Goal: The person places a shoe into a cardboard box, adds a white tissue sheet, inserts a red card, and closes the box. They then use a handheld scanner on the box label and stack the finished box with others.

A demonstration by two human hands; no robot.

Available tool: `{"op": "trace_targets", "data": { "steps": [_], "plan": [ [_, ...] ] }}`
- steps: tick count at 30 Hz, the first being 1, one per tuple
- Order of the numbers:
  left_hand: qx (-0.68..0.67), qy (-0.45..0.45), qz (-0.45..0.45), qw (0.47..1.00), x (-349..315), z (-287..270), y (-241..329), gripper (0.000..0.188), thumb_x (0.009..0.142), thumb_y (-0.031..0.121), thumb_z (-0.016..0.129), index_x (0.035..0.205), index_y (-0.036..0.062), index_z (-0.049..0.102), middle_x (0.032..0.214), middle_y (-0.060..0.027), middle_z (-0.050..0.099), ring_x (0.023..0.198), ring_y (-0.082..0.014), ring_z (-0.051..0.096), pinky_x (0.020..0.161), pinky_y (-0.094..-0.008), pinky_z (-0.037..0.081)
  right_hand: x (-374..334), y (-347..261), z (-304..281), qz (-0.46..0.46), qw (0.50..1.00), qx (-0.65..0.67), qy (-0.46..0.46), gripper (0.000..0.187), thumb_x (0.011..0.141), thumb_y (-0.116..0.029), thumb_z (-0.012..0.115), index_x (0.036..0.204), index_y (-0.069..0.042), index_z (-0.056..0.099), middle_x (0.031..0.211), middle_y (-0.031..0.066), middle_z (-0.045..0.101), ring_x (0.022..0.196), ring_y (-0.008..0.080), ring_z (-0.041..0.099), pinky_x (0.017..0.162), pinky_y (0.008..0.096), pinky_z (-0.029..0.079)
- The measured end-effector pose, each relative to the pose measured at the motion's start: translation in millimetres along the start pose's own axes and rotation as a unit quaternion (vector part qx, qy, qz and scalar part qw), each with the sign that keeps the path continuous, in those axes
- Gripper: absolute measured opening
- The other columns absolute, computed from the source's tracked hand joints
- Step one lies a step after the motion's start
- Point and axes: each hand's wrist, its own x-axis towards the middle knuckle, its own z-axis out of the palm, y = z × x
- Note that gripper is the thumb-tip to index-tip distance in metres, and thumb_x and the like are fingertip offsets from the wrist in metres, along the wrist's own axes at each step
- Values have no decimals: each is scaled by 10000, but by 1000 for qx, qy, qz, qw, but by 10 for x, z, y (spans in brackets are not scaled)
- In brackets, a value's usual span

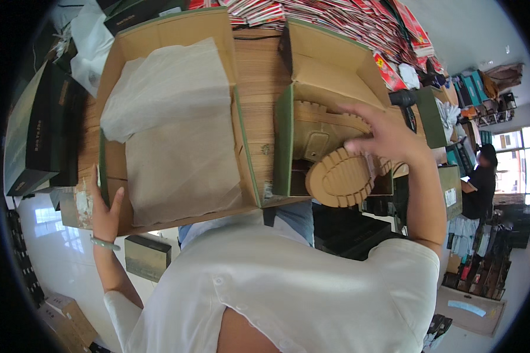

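Showing its lugged sole at the six o'clock end of a green shoebox (283, 144), one tan boot (338, 177) sits beside its mate (316, 132), at the person's one o'clock. The right hand (388, 134) arches over both, fingers spread; whether they grip is unclear. At ten o'clock the left hand (105, 216) has its fingers clasping the wall of a larger open box (246, 147) lined with paper (179, 182). Red packets (335, 32) heap around twelve on the tabletop (256, 65). Positioning the boots seems in hand; the next move calls for a sure hold on the sole-up one.

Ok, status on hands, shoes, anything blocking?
Left hand at left box. Right hand spread over shoes. One sole overlaps right box's edge. Lid open, not blocking.
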Motion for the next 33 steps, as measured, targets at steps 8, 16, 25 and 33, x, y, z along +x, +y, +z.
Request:
{"op": "trace_targets", "data": {
  "steps": [8, 16, 25, 33],
  "plan": [
    [-67, 5, 0, 998, 57, 238, 272, 691, 954, 212, 593, 1522, 66, 228, 1545, -149, 316, 1427, -291, 300, 1153, -367, 249, -538, 541, 442, 136, 951, -245, -129, 1414, 441, -301, 948, 1543, -168, 72, 1599, 170, 117, 1460, 469, -18, 1149, 619, 87],
    [-59, 18, 1, 998, 149, 347, 665, 670, 938, 184, 605, 1499, 42, 267, 1503, -201, 361, 1393, -324, 351, 1131, -381, 286, -709, 724, 630, -12, 969, -243, 45, 1112, 439, -464, 902, 1320, 0, 408, 1287, 221, 486, 1281, 403, 403, 1137, 597, 169],
    [33, 34, -4, 999, 64, 410, 661, 597, 948, 235, 581, 1483, 148, 332, 1342, -244, 471, 1236, -426, 473, 1013, -443, 422, -632, -247, 420, -34, 875, -314, 368, 1101, 406, -320, 922, 1336, -45, 402, 1228, 139, 478, 1165, 323, 448, 1011, 503, 278],
    [24, 44, -18, 999, 81, 404, 728, 553, 951, 255, 566, 1456, 137, 376, 1337, -217, 488, 1235, -415, 481, 1004, -444, 428, 222, -56, 1294, -14, 868, -275, 412, 1156, 454, -347, 928, 1397, -33, 338, 1278, 146, 442, 1203, 354, 406, 1024, 552, 255]
  ]
}}
